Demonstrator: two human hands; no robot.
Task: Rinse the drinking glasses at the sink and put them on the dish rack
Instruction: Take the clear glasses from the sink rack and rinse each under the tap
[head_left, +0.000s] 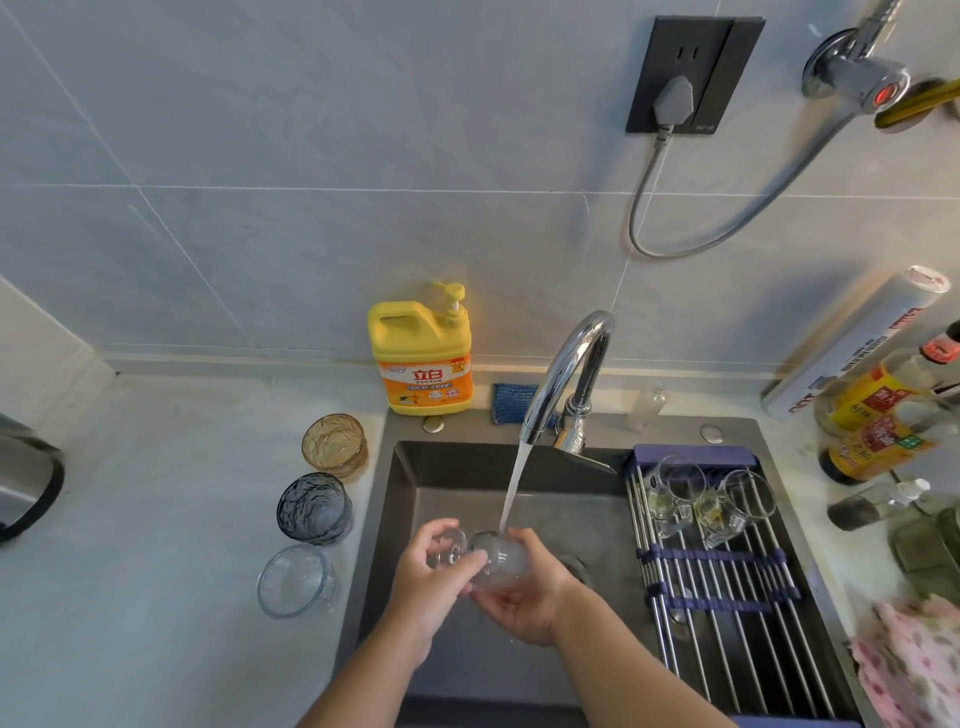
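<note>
Nearest, over the dark steel sink (457, 462), a left hand (431, 577) and a right hand (524, 603) each have their grip clamped around a small clear drinking glass (498, 558). It is held roughly sideways so the water stream (514, 483) strikes it, apparently mid-rinse.

On the pale desk (182, 519) along the sink's left edge stand three upright tumblers, seemingly awaiting rinsing:
- a clear glass tumbler (296, 579)
- a blue-grey textured tumbler (314, 509)
- an amber textured tumbler (335, 447)

Across the sink's right side lies a steel-rod dish rack (727, 623) bearing two tipped clear glasses (675, 493), probably draining.

Behind rise a curved chrome faucet (571, 374) and a yellow detergent bottle (421, 353).
</note>
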